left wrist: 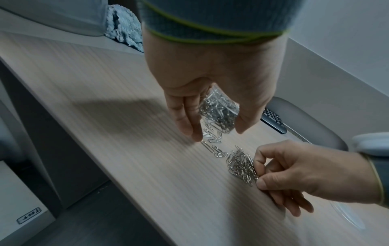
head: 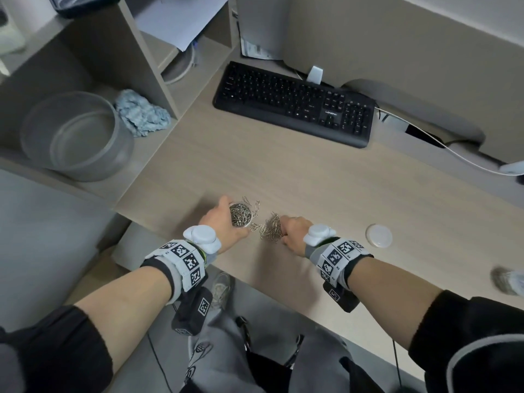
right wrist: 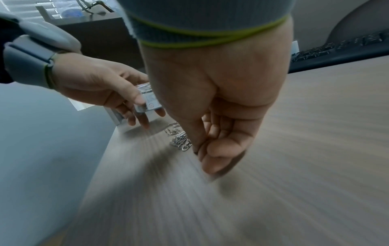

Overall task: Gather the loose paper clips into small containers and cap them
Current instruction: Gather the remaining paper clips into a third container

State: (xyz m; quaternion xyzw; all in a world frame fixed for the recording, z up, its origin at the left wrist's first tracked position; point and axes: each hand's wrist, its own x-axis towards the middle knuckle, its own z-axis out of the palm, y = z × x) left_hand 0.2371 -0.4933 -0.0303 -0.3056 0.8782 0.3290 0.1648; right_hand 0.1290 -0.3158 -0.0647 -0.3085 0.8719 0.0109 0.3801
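Note:
A small clear container (head: 240,215), full of silver paper clips, stands near the desk's front edge. My left hand (head: 219,219) grips it from the left, fingers and thumb curled round its wall (left wrist: 219,113). Just right of it lies a pile of loose paper clips (head: 271,229). My right hand (head: 293,230) pinches this pile (left wrist: 242,164) between curled index finger and thumb. A few single clips (left wrist: 212,148) lie between the container and the pile. A round translucent lid (head: 378,235) lies flat on the desk to the right of my right hand.
A black keyboard (head: 295,104) sits at the back of the wooden desk (head: 312,180), and a white cable (head: 453,150) runs to its right. On the left shelf are a large clear tub (head: 76,134) and a blue cloth (head: 141,113). The desk's front edge runs just behind my wrists.

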